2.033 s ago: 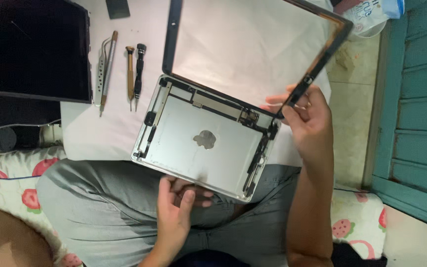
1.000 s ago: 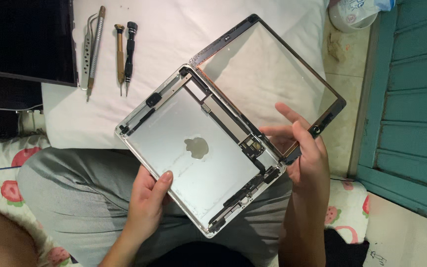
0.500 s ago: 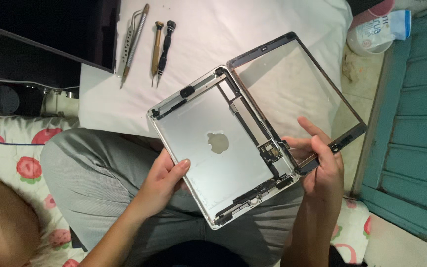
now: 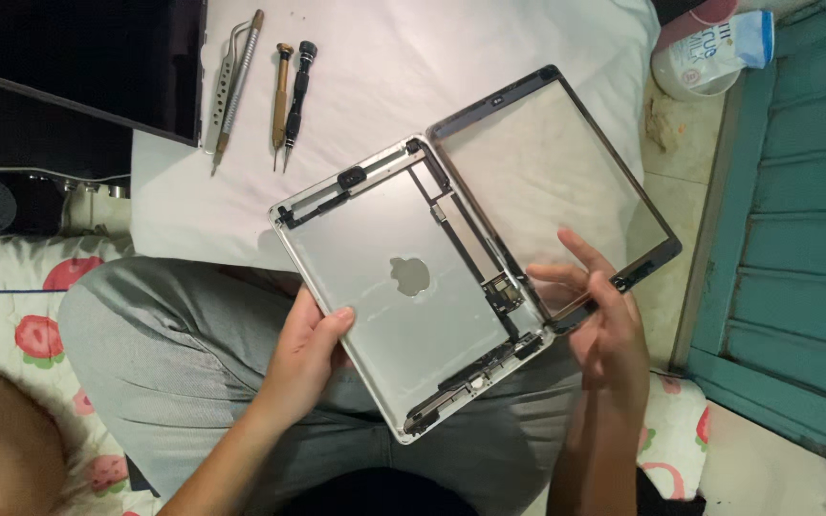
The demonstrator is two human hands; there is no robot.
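Resting across the lap, a silver tablet back shell is seen opened and tilted, its bare metal inside facing up, with small boards and cables along its right edge. The shell is gripped at its lower left edge by the left hand, thumb laid on the inner face. A black-framed glass front panel is folded out to the right, its long edge just beside the shell's right edge, lying partly over a white cloth. The panel's lower corner is pinched by the right hand, fingers closed on the frame. On the cloth, well apart from the shell, tweezers and two screwdrivers are laid side by side. A dark screen panel is noted at upper left, a white tub at upper right.
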